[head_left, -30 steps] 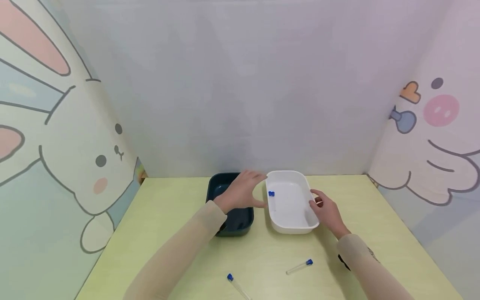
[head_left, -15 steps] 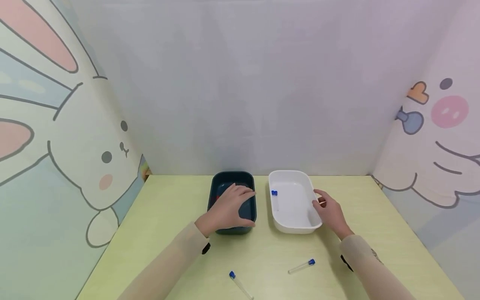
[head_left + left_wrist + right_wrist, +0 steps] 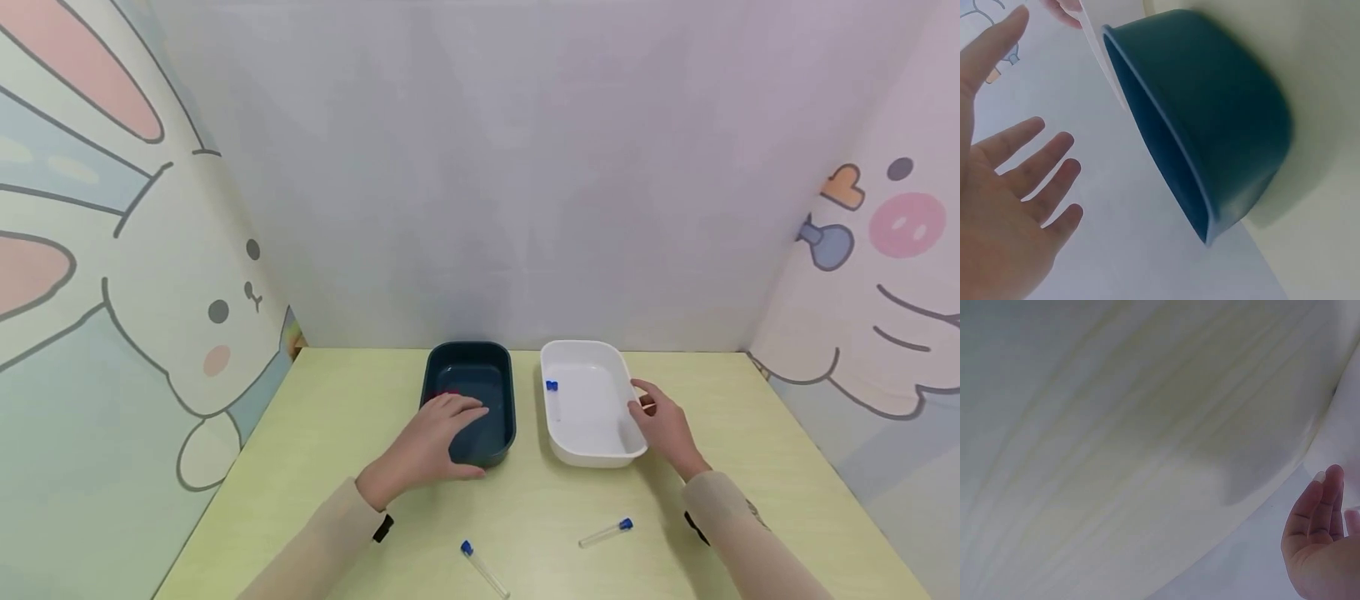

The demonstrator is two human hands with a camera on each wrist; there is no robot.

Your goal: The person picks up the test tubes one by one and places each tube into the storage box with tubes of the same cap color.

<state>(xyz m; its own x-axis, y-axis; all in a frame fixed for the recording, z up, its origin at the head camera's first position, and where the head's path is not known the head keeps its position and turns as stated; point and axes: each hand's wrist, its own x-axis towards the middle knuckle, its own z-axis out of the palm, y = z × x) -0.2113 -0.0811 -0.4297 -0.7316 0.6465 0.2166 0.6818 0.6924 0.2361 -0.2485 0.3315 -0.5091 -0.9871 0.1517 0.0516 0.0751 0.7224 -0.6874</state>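
Observation:
My left hand (image 3: 423,446) hovers at the near left of a dark teal tray (image 3: 501,433), fingers spread and holding nothing. In the left wrist view the palm and fingertips stand apart from the tray's wall (image 3: 1210,112). The right hand (image 3: 669,425) holds the right rim of a white tray (image 3: 592,458), thumb over the edge; its other fingers are partly hidden. In the right wrist view the hand (image 3: 1316,544) shows at the lower right. Inside the white tray, along its left side, lies a clear tube with a blue cap (image 3: 552,386).
Two capped clear tubes lie on the table in front: one tube (image 3: 486,571) at the middle, another tube (image 3: 606,533) to its right. Something red (image 3: 450,392) shows in the dark tray, mostly behind the hand. A pale back wall (image 3: 525,208) borders the table.
My left hand has drawn back left and toward me, from between the trays across the dark one. The right hand stays at the white tray's rim. The head view has shifted slightly.

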